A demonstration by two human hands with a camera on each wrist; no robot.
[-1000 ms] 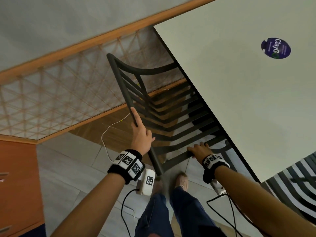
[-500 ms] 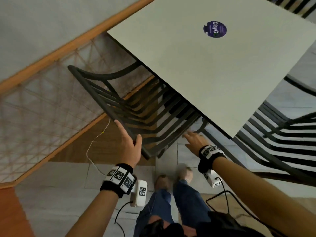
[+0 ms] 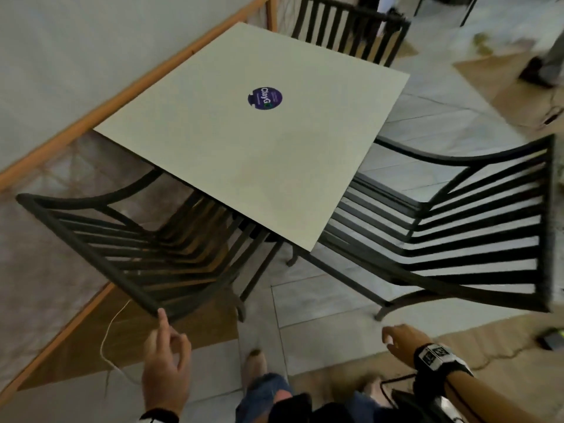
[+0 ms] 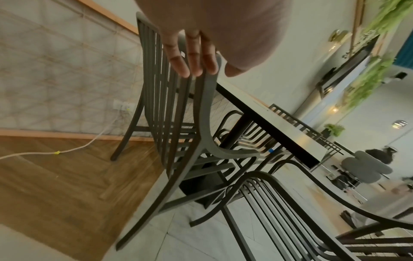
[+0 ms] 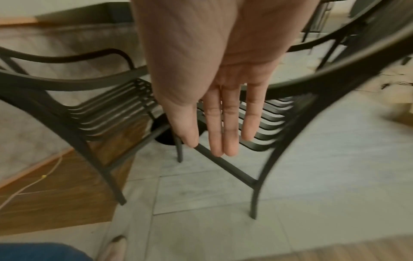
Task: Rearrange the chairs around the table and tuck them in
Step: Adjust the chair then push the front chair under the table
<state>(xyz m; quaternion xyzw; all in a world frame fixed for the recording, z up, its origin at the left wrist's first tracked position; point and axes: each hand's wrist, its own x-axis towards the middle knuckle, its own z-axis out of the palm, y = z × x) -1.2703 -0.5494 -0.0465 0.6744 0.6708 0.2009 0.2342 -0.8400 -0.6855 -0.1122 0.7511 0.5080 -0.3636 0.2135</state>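
Observation:
A white square table (image 3: 232,154) with a purple sticker stands in the head view. A dark slatted chair (image 3: 128,257) sits at its left side, seat under the top. My left hand (image 3: 166,334) is just behind the near corner of its backrest, index fingertip touching the top rail; in the left wrist view its fingers (image 4: 194,61) lie straight against that chair's backrest (image 4: 201,109). My right hand (image 3: 393,334) hangs free and open, holding nothing, a little short of the second slatted chair (image 3: 476,227) at the table's right side. A third chair (image 3: 351,35) stands at the far side.
A white cable (image 3: 106,346) trails over the wood floor strip by the wood-framed lattice wall (image 3: 45,239) on the left. My foot (image 3: 254,361) is on the grey tiles between the two near chairs. A small dark object (image 3: 549,337) lies at right; another person's feet (image 3: 540,71) far right.
My left hand has let go of the left chair's back and now only touches it with a fingertip. My right hand has come off its seat and drawn back. The view swung right.

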